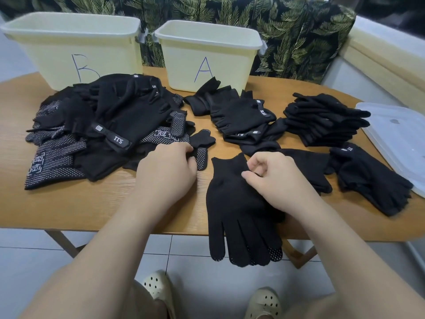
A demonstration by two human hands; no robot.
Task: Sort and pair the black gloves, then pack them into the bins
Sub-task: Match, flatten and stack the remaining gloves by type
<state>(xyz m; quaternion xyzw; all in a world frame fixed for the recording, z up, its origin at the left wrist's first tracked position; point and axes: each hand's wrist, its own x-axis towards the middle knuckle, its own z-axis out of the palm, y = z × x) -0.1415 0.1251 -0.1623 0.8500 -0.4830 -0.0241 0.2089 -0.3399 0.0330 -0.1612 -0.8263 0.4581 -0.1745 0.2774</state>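
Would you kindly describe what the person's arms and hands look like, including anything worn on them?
Both arms are bare up to the frame's edge, with no sleeves in view. The left hand and right hand carry no gloves, rings, watch or bracelet that shows. The nails look short and unpainted.

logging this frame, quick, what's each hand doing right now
Left hand: fingers pinch a dotted glove at the pile's edge.
Right hand: fingers pinch the cuff of the plain black glove before it.
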